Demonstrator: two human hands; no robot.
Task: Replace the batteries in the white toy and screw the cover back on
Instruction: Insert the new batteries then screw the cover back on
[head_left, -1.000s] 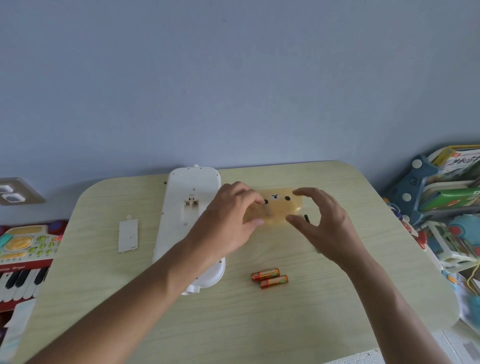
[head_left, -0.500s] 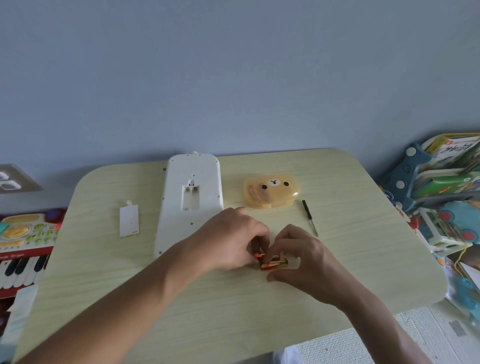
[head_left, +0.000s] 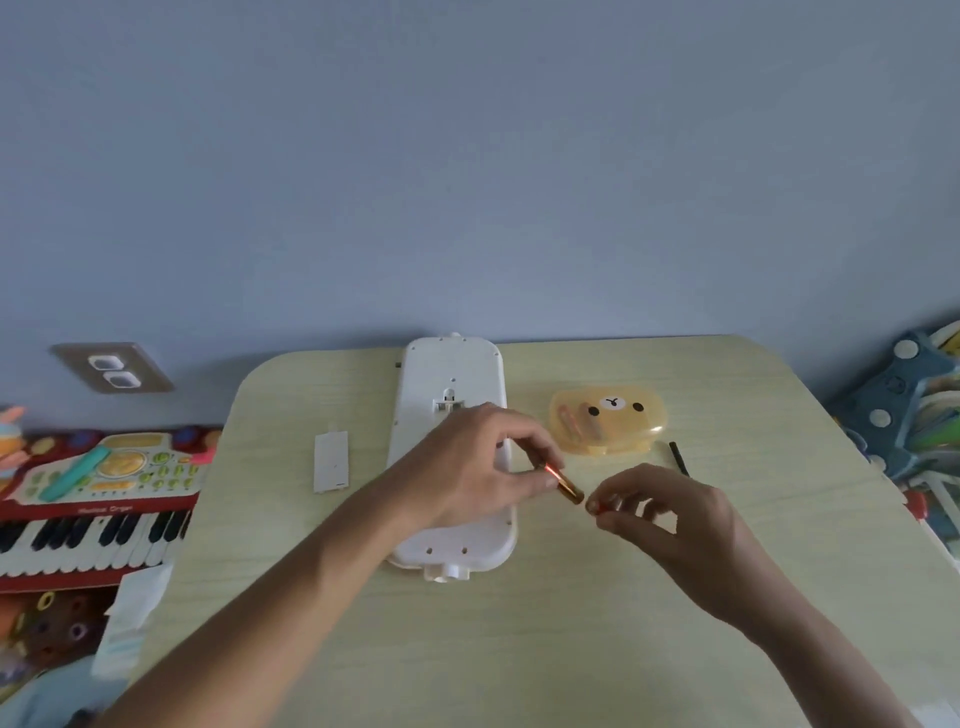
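Since half a second ago I've lifted both batteries off the counter (head_left: 571, 649): left hand (head_left: 467, 467) pinches one battery (head_left: 563, 482), right hand (head_left: 660, 512) the other (mostly hidden), beside the white toy (head_left: 447, 374), ready for loading.

Both bare forearms reach forward, converging. Left hand (head_left: 467, 467) palm-down, thumb and fingers pinched on a battery (head_left: 563, 483). Right hand (head_left: 670, 519) curled, fingertips (head_left: 605, 512) pinching a second battery (head_left: 594, 506), just beside the left
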